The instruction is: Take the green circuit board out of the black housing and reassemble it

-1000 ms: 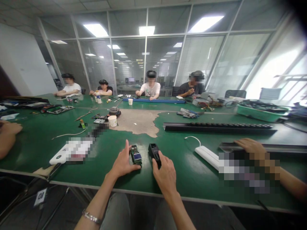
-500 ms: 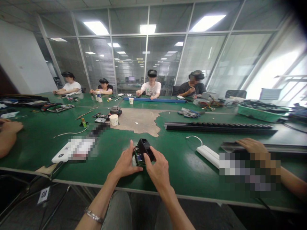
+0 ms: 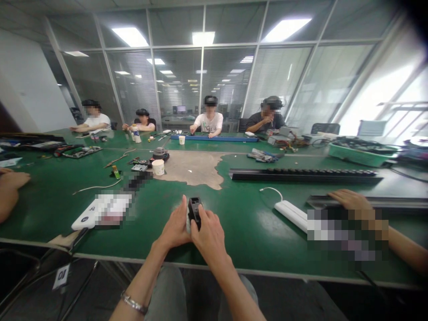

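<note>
Close in front of me, a black plastic housing (image 3: 194, 209) with openings in its top end stands between my hands over the green table. My left hand (image 3: 174, 228) is wrapped along its left side, forefinger pointing up. A thin whitish part (image 3: 188, 223) shows between that palm and the housing. My right hand (image 3: 209, 232) grips the housing from the right and near side, fingertips on its face. The green circuit board seen with it earlier is hidden now.
A paper cup (image 3: 158, 167) stands beyond my hands on the left. White power banks lie left (image 3: 83, 217) and right (image 3: 290, 214). Black metal rails (image 3: 304, 176) lie to the right, near another person's hand (image 3: 354, 203). Several people sit across the table.
The black housing has swung from a tilt to nearly upright and moved left against my left hand. My right hand moved left with it, and the circuit board went out of sight.
</note>
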Action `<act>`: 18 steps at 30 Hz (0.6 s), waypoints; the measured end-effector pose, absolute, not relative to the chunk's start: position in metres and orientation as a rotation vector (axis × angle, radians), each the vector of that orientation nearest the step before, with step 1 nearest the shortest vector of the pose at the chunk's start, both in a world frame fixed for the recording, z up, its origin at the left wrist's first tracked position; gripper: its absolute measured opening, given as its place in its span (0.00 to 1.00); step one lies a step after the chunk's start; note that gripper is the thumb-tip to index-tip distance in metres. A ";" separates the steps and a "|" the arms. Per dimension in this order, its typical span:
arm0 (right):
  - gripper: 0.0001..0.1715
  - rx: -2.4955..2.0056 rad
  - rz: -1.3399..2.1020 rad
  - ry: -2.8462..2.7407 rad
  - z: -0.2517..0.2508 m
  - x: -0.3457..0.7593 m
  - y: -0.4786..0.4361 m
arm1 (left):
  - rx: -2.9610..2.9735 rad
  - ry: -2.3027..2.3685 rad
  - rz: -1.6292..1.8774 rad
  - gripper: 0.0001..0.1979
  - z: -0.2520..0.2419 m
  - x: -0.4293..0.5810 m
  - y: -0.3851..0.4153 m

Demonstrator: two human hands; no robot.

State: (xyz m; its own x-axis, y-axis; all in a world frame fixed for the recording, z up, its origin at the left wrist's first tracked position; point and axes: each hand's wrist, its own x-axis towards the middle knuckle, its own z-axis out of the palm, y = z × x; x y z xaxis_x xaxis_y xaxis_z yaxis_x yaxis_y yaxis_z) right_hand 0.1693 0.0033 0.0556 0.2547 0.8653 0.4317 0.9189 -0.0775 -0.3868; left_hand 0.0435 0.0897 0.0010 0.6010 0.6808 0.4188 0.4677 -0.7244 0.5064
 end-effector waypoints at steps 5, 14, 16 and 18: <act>0.26 -1.973 -0.131 -1.633 0.061 0.165 0.007 | 2.520 0.884 0.909 0.56 -0.001 0.043 0.090; 0.25 -1.960 -0.100 -1.623 0.060 0.172 0.007 | 2.538 0.891 0.857 0.60 0.001 0.043 0.091; 0.26 -1.966 -0.090 -1.624 0.058 0.174 0.005 | 2.542 0.903 0.845 0.61 0.002 0.043 0.091; 0.26 -1.990 -0.098 -1.638 0.055 0.173 0.002 | 2.547 0.912 0.838 0.59 0.002 0.043 0.090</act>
State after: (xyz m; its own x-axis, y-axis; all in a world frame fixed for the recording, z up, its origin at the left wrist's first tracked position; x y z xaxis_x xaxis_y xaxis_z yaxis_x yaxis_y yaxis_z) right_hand 0.1727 0.0023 0.0551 0.2532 0.8842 0.3925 0.9246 -0.1019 -0.3670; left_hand 0.0434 0.0898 0.0018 0.6267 0.6553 0.4217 0.4753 -0.7502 0.4596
